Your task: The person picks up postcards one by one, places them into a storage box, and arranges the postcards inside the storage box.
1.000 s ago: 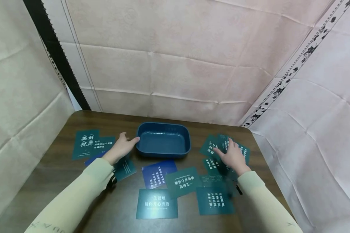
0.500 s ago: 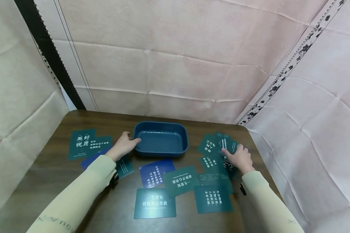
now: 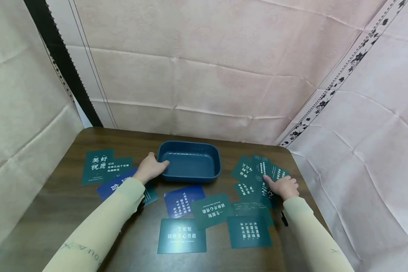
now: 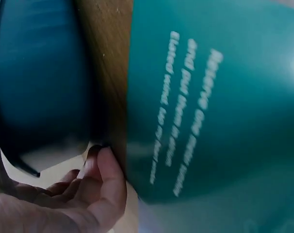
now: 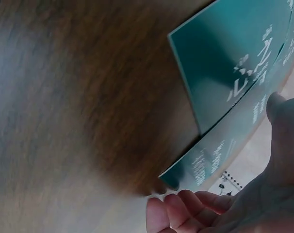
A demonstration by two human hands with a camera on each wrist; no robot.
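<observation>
Green is the nearest card (image 3: 181,245) on the brown table (image 3: 221,260), and behind it lies a blue card (image 3: 184,200); to the right, the right hand (image 3: 283,187) is at the edge of the overlapping green cards (image 3: 258,190), thumb apart from the bent fingers; the left hand (image 3: 150,169) has its thumb at the rim of the blue tray (image 3: 190,178), but whether its fingers clamp it I cannot tell; creased cloth (image 3: 204,83) hangs beyond
</observation>
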